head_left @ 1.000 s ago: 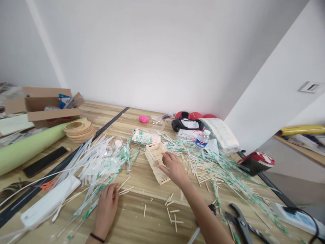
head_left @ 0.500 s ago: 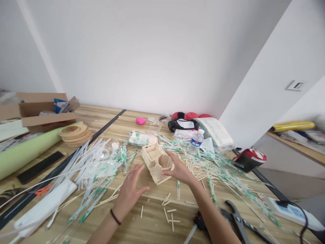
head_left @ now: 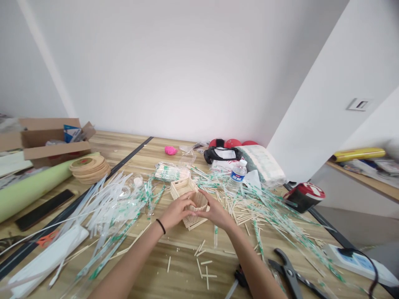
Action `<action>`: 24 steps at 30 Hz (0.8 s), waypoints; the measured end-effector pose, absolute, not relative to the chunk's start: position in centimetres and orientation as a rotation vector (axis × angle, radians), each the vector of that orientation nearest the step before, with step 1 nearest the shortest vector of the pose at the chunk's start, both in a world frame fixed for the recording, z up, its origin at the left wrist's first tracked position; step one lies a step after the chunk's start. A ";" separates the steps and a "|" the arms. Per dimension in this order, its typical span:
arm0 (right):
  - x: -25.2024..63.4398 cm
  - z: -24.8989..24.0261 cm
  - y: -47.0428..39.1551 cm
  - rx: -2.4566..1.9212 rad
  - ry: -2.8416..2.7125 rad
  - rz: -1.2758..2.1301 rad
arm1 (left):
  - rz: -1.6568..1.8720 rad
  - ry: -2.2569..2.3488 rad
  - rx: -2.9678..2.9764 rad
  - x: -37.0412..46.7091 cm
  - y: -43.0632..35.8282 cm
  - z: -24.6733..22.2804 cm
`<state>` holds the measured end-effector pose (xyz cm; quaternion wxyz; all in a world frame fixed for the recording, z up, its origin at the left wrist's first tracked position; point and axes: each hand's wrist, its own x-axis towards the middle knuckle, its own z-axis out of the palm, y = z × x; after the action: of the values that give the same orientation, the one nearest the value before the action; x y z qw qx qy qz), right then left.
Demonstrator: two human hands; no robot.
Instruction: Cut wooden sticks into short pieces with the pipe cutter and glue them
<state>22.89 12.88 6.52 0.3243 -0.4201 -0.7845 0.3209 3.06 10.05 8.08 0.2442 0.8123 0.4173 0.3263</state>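
Head view shows two bare hands closed around a round cup of thin sticks [head_left: 200, 200], which sits near the middle of the cluttered bench [head_left: 183, 261]. The left hand [head_left: 176, 211], with a dark band [head_left: 161, 226] at its wrist, curls along the cup's left side, and the right hand [head_left: 216, 212] wraps its right side. Both thumbs come together at the front, while the forefingers reach the rim toward the back. Behind the left fingers stands an open wooden box [head_left: 183, 185], just beside the cup, and the edge of a flat stick base [head_left: 198, 224] shows below the hands. A packet of wrapped sticks [head_left: 171, 172] lies behind the box. To the right, loose sticks [head_left: 242, 214] spread in front of a bottle with a blue label [head_left: 238, 173], and green-marked wrappers [head_left: 280, 214] trail toward the bench's right edge. A few short sticks [head_left: 207, 275] lie between the forearms, with dark pliers [head_left: 289, 272] to the right of the right forearm. Clear plastic strips [head_left: 109, 203] heap up on the left, near a stack of wooden discs [head_left: 89, 171].
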 end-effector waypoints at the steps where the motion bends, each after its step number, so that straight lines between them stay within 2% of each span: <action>1: 22.9 6.5 12.9 -1.102 -2.056 0.846 | 0.890 1.139 2.205 3.1 10.2 8.2; 24: 22.9 6.0 12.7 -1.092 -2.044 0.838 | 0.963 1.139 2.100 3.6 10.5 7.8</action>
<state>22.95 12.66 6.04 0.3322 -0.4180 -0.7823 0.3208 3.59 10.46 7.83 0.2794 0.7828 0.4245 0.3590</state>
